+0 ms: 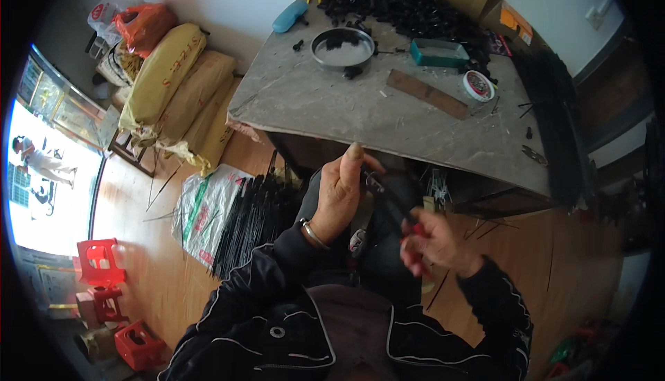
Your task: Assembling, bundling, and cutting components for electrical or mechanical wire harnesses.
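Note:
My left hand (341,194) is raised in front of the table's near edge, thumb up and fingers curled. Whatever it grips is hidden behind the fingers. In my right hand (443,242), which is blurred by motion, are red-handled pliers (418,230). Their dark jaws reach up and left to the fingers of my left hand; whether they bite on anything I cannot tell. On the table ahead stand a round metal dish (343,49) of pale material with black pieces, and a heap of small black parts (409,8).
The grey table (312,107) also bears a flat brown bar (427,95), a teal tray (439,53), a white tub (478,86) and another pair of pliers (533,154). Black rods (249,222) lie at floor level, left. Stacked sacks (166,80) and red stools (138,345) stand farther left.

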### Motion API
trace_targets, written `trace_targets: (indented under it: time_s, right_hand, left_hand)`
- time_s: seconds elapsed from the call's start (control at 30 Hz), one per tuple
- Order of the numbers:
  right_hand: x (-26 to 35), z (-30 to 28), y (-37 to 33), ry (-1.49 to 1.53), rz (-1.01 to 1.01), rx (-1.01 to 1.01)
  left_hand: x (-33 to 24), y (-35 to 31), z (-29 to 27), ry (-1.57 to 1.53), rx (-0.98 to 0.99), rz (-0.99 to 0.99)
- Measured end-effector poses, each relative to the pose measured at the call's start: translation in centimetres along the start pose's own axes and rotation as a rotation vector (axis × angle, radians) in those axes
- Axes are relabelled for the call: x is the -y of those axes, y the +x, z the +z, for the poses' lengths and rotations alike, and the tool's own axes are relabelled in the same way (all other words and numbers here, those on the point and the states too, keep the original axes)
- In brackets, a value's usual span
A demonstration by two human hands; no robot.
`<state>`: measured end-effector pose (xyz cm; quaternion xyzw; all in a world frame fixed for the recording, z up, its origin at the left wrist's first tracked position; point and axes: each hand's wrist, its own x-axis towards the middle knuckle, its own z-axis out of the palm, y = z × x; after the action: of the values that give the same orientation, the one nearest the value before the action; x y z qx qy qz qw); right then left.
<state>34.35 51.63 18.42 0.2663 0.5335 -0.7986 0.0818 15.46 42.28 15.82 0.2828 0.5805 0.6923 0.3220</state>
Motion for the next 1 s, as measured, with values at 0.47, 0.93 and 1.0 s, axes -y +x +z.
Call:
trace_targets:
  time_s: [0.47,0.93,1.0]
  right_hand:
    - [-2.8,-0.2,1.1,0.185,-0.029,0.207]
    - [-1.6,-0.6,0.6,0.387,0.082,0.446]
    - [1.0,-0.1,0.5,-0.021,0.102,0.255]
  left_hand:
    - [0.9,-0.2,-0.5,-0.010,0.006,-0.029]
    - [1.3,-0.5,-0.3,0.028,0.023,0.055]
    - [1.5,-0.7,-0.5,0.024,0.000,0.050]
